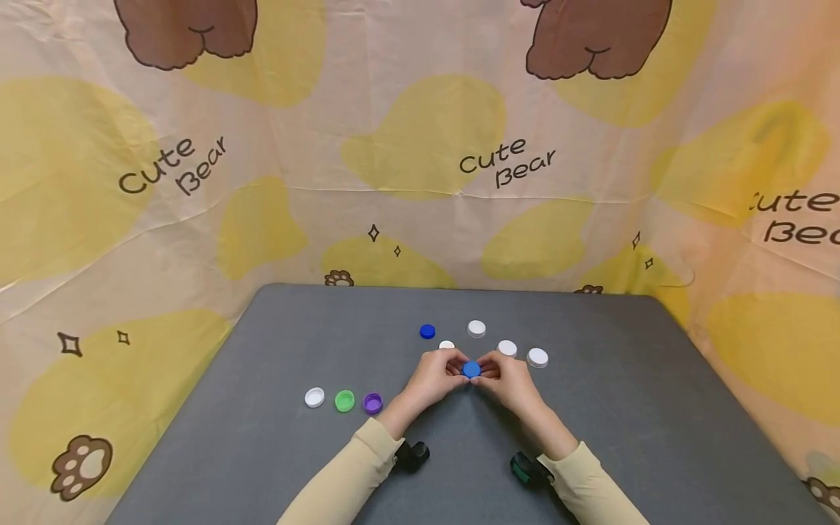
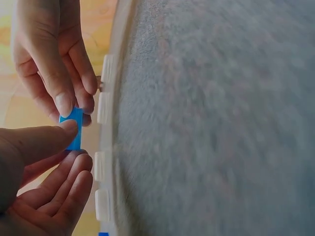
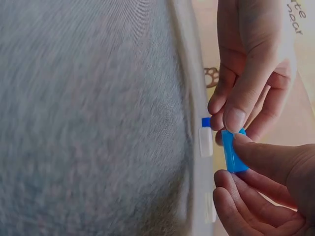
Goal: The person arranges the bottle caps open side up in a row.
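Note:
A light blue bottle cap (image 1: pixel 471 370) is held up between both hands, above the middle of the grey table. From the left, my left hand (image 1: pixel 435 377) pinches its edge between thumb and fingers. My right hand (image 1: pixel 508 378) pinches the opposite edge the same way. Side-on in the left wrist view, the blue cap (image 2: pixel 74 129) stands with a thumb against it from each hand. The right wrist view shows the same cap (image 3: pixel 234 151) between the fingertips. A white cap (image 1: pixel 446 345) just behind the left hand is partly covered by it.
Beyond the hands lie a dark blue cap (image 1: pixel 427 332) and several white caps, one (image 1: pixel 537 357) to the right. Nearer on the left, a white cap (image 1: pixel 314 397), a green cap (image 1: pixel 344 401) and a purple cap (image 1: pixel 372 403) form a row. A printed cloth (image 1: pixel 420 160) hangs behind the table.

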### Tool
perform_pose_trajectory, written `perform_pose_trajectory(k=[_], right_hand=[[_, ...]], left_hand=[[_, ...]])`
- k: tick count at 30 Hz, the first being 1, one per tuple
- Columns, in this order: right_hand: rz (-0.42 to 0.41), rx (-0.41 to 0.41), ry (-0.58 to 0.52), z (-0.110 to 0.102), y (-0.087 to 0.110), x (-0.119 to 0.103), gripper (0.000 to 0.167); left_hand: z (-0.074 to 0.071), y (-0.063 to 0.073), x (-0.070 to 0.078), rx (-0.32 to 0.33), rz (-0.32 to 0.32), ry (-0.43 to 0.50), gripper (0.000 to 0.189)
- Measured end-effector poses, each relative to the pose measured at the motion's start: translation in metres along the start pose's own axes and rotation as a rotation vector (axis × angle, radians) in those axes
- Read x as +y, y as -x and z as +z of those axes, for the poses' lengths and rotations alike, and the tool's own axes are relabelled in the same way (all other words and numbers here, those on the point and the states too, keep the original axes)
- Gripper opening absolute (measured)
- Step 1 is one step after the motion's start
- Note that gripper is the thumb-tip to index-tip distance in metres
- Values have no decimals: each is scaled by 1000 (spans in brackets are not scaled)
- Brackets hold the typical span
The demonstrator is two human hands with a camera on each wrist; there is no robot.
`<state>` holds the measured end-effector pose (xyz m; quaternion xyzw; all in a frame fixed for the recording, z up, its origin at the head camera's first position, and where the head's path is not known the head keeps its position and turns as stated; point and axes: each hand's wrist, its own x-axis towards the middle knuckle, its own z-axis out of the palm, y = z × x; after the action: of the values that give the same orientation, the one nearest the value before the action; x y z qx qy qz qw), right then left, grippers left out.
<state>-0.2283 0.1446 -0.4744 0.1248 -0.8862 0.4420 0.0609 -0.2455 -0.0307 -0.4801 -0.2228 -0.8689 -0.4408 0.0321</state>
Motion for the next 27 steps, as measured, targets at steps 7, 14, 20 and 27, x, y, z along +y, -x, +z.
perform_pose_trajectory(k=[7, 14, 20, 27], right_hand=[[-19, -44, -13, 3, 4, -12, 23], [-70, -81, -38, 10, 6, -15, 22], [-84, -103, -38, 17, 9, -20, 23], [-103, -124, -42, 25, 12, -27, 23]], left_hand=[[-12, 10, 2, -17, 25, -33, 26], [-23, 20, 1, -48, 12, -70, 26], [-29, 28, -4, -58, 3, -73, 25], [-38, 39, -8, -55, 19, -63, 23]])
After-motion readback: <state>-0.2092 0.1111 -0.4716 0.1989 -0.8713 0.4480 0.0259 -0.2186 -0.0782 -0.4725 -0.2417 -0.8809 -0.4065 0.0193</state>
